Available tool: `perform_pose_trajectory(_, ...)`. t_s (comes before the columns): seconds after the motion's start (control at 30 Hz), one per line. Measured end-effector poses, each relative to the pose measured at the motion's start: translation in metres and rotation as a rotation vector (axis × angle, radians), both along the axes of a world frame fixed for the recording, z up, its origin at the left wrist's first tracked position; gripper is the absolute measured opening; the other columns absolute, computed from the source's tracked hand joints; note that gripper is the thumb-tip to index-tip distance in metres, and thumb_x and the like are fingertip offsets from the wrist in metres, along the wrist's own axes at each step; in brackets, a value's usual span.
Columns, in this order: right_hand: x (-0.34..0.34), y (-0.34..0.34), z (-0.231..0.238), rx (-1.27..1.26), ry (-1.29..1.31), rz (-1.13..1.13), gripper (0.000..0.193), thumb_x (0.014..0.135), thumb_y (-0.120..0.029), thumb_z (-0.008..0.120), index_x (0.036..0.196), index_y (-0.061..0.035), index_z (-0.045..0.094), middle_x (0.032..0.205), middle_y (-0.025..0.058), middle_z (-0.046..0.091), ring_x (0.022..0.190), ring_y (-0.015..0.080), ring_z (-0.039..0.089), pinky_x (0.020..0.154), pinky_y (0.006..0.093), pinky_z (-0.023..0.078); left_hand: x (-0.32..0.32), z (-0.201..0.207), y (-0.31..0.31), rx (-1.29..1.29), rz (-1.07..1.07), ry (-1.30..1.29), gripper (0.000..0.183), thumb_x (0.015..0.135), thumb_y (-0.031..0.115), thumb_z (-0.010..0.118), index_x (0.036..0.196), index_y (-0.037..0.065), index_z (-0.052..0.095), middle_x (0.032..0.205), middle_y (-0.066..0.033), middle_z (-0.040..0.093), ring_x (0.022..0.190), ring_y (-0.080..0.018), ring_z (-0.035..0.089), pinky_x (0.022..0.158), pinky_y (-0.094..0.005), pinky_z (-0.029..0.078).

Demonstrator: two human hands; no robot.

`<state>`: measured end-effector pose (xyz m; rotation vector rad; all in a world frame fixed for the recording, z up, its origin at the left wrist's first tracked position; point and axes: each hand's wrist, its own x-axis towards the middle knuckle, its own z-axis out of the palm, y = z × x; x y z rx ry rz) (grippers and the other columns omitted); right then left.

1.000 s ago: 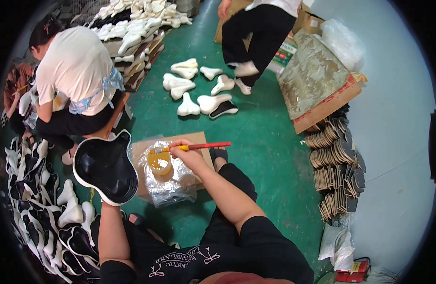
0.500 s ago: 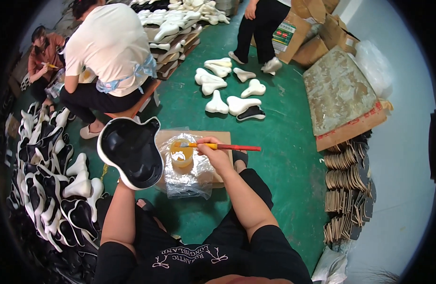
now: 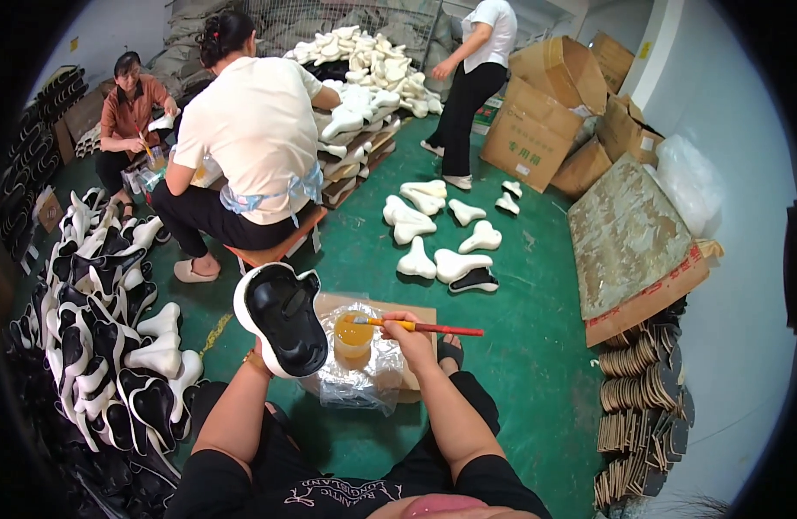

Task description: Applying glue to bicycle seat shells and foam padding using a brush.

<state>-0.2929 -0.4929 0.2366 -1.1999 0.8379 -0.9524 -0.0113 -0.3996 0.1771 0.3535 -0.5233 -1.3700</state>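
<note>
In the head view, the left hand is grasping the near edge of a bicycle seat, though its fingers are mostly hiding underneath. The seat is facing hollow side up beside the cup, likely keeping its black inside reachable. The right hand is pinching a paintbrush between thumb and fingers, holding it nearly level so the bristles are hanging over the cup. Clear plastic is lying under the cup, probably shielding the cardboard from drips.
</note>
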Motion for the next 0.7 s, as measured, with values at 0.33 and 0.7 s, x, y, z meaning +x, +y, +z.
perform_pose_trajectory(0.33,-0.008,-0.001,0.001,0.086,-0.071,-0.027,0.014,0.086,-0.006,0.061,0.099,-0.0002,0.061,0.089,0.0070,0.063,0.075,0.0128,0.062,0.068,0.0243,0.054,-0.005,0.012,-0.007,-0.036,-0.115,-0.006,0.039,0.099,0.025,0.040,0.133,0.007,0.045,0.125,-0.0061,0.053,0.111,-0.0182,0.051,0.102,-0.0307,0.038)
perform_pose_trajectory(0.7,-0.007,0.002,0.004,0.096,-0.081,-0.044,0.015,0.086,-0.006,0.061,0.100,0.0001,0.061,0.089,0.0079,0.064,0.075,0.0127,0.062,0.068,0.0243,0.053,-0.010,0.026,0.001,-0.039,-0.101,-0.120,0.037,0.100,0.020,0.036,0.133,0.008,0.044,0.125,-0.0044,0.052,0.114,-0.0171,0.048,0.101,-0.0297,0.039)
